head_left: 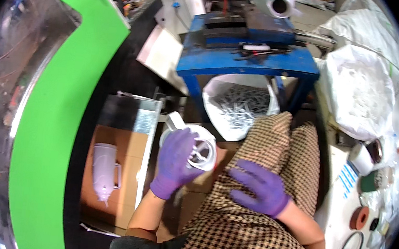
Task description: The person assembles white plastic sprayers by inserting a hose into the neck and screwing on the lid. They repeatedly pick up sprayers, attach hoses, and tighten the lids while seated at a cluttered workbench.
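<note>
My left hand (175, 160), in a purple glove, closes over the near left side of a white round plastic part (210, 155). This part has an open ring with thin spokes inside, and a pale block-like piece sticks up at its far left. The gloved fingers cover much of it. My right hand (261, 189), also in a purple glove, hovers over or rests on the checked apron (247, 230) at my lap. Its fingers are spread and hold nothing. A pale lilac jug-shaped plastic piece (104, 170) with a side handle lies in the shallow box to the left.
The cardboard-lined box (129, 180) stands left, beside a green surface (47, 134). A blue metal bench (248, 62) carries a machine and tools; under it sits a white sack (215, 114) of white strips. At right, a table holds a bag of clear pieces (361, 87) and a reddish ring (359, 217).
</note>
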A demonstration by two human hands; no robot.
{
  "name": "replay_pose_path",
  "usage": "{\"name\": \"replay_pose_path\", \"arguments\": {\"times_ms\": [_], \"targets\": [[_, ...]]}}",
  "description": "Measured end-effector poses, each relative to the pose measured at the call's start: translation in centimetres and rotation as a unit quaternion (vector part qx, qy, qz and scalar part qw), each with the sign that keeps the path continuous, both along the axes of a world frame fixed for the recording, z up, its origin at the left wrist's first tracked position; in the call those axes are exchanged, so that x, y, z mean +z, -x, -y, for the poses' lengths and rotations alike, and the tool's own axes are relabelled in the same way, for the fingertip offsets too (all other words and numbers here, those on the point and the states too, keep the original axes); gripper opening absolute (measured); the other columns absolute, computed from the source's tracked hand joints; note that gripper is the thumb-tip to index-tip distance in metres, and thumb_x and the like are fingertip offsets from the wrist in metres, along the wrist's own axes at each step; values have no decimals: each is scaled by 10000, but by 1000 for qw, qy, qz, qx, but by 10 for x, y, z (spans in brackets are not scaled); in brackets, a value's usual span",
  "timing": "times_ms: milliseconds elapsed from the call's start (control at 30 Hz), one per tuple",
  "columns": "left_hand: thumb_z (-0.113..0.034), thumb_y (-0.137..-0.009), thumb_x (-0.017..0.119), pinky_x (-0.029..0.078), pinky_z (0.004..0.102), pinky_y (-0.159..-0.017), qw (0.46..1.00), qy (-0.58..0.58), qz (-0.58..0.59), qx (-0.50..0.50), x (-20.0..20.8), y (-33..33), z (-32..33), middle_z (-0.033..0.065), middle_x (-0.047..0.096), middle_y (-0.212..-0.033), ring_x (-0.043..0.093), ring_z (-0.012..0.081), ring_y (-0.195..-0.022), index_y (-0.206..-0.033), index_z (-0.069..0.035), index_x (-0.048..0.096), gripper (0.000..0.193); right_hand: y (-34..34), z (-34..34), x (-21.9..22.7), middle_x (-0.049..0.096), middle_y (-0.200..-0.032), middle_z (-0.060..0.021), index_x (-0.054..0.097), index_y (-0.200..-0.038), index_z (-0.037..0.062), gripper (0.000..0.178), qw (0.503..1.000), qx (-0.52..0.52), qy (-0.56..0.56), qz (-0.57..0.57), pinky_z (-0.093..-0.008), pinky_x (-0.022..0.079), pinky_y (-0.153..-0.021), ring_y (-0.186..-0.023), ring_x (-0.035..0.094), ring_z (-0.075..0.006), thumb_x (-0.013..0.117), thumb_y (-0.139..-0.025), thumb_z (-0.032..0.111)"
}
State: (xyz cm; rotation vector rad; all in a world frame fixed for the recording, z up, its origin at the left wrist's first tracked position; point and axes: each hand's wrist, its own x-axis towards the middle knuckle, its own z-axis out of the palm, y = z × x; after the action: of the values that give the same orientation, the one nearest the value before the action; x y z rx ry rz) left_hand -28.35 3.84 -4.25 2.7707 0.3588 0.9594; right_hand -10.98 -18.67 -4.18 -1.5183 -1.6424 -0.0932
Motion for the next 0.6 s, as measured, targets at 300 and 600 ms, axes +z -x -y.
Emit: {"name": "replay_pose_path", "arguments": {"times_ms": [300, 600], "targets": [[-309, -654, 839, 460, 524, -1074, 982, 71, 48, -168, -17, -68, 70, 126, 704, -1208, 663, 335, -1159, -1202, -58, 672, 625, 14, 5, -44, 650, -1064, -51, 635, -1253, 174, 500, 972, -135, 187, 35, -343, 556, -588, -733, 702, -209, 765, -792, 319], [-237, -700, 795, 472, 529, -1065, 980, 27, 56, -187, -11, -81, 81, 105, 691, -1190, 668, 308, -1135, -1191, -115, 704, 514, 12, 15, -34, 682, -901, -96, 613, -1200, 112, 405, 974, -159, 163, -11, -382, 559, -579, -728, 698, -276, 714, -842, 273]]}}
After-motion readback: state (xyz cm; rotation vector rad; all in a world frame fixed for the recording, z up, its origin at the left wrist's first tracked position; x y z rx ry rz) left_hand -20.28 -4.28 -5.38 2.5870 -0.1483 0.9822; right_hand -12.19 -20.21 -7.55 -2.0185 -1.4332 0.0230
